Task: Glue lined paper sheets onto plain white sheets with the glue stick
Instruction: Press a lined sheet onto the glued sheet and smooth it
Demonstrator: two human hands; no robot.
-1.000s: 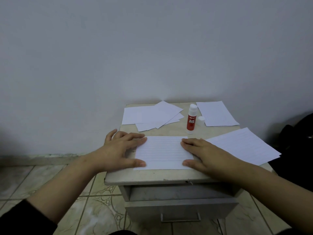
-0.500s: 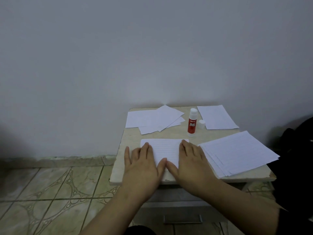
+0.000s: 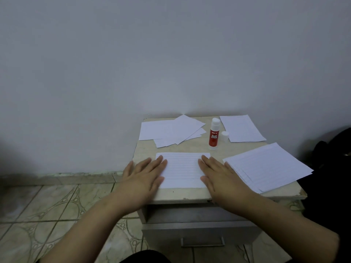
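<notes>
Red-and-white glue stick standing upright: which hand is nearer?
Right. The right hand lies just in front of the red-and-white glue stick; the left hand lies further off, to its front-left.

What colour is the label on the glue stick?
Red with white lettering, on the glue stick; seen in the head view.

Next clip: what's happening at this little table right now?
A person presses both flat hands, left hand and right hand, on the ends of a lined sheet at the table's front edge. The glue stick stands uncapped behind it, cap alongside, with paper piles on both sides.
</notes>
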